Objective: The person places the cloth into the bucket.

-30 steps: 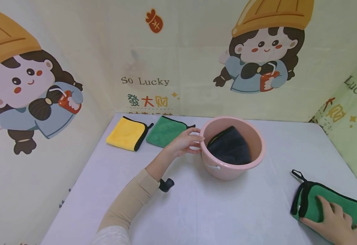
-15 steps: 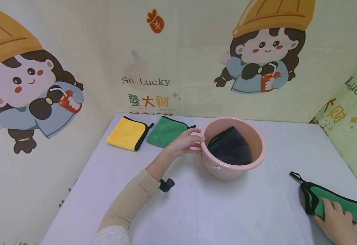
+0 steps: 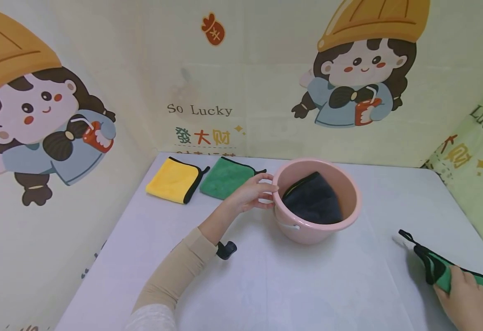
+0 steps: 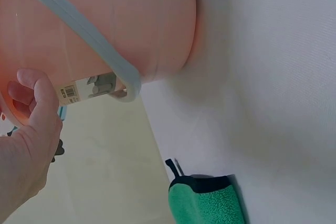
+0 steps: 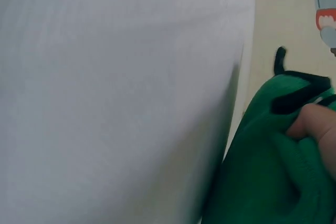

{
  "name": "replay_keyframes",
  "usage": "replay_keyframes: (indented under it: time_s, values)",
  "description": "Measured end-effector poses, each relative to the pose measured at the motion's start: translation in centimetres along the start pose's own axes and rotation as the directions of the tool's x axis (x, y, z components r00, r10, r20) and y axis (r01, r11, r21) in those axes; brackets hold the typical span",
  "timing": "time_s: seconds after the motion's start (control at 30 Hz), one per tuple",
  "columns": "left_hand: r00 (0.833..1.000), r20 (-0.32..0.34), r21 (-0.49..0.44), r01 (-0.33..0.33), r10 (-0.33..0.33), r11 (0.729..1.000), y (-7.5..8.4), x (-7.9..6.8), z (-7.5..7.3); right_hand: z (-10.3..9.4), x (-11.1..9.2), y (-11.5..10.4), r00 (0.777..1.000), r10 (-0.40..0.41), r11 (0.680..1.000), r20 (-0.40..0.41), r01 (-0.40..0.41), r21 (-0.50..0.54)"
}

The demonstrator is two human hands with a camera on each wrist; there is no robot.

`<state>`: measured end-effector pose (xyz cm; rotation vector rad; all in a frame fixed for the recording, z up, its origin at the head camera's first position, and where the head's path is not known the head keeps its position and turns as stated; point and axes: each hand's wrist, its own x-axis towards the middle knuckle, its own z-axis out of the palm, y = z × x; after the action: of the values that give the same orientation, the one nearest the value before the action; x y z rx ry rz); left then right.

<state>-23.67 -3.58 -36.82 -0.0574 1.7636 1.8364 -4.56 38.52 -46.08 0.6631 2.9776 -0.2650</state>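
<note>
A pink bucket (image 3: 307,232) with a pale handle (image 4: 89,30) stands on the table, a folded dark cloth (image 3: 313,202) inside it. My left hand (image 3: 251,193) grips the bucket's rim on its left side; the left wrist view shows the thumb against the outer wall. At the right, my right hand (image 3: 467,294) holds a folded green cloth (image 5: 262,145) with black edging and a hanging loop. Its fingers bunch the cloth from above, and a shadow shows beneath its looped end.
Behind my left forearm lie a folded yellow cloth (image 3: 173,181) and another green cloth (image 3: 225,179), both black-edged. A small black object (image 3: 227,250) shows beside the left wrist. Printed fabric walls (image 3: 266,92) rise behind the white table (image 3: 307,285).
My right hand has bunched the green cloth together, and its near part has come up off the table. The left hand keeps its hold on the bucket.
</note>
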Motion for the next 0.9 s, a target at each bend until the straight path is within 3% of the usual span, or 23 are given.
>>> replay_keyframes:
  time_s: [0.13,0.27,0.33,0.6,0.73,0.9]
  values:
    - [1.0,-0.009,0.006,0.002,-0.002,1.0,0.0,0.0,0.0,-1.0,-0.1,-0.4,0.988,-0.051,0.998,-0.144,0.054,0.016]
    - [1.0,-0.01,0.008,0.004,-0.004,1.0,0.0,0.1,0.0,-2.5,-0.3,-1.2,0.946,-0.101,0.99,-0.308,0.125,0.059]
    - [1.0,-0.012,0.009,0.005,-0.005,1.0,0.0,0.1,0.0,-3.3,-0.2,-1.8,0.928,-0.115,0.987,-0.354,0.147,0.066]
    - [1.0,-0.015,0.018,0.003,-0.002,1.0,0.0,0.1,0.0,-5.8,1.0,-4.7,0.924,-0.153,0.983,-0.349,0.178,0.042]
    - [1.0,-0.012,0.018,0.001,0.0,1.0,0.0,0.1,0.0,-6.9,1.5,-6.3,0.898,-0.201,0.973,-0.392,0.23,0.028]
    - [1.0,-0.011,0.016,0.003,-0.003,1.0,0.0,0.1,0.0,-8.1,1.9,-8.1,0.837,-0.28,0.944,-0.47,0.328,0.022]
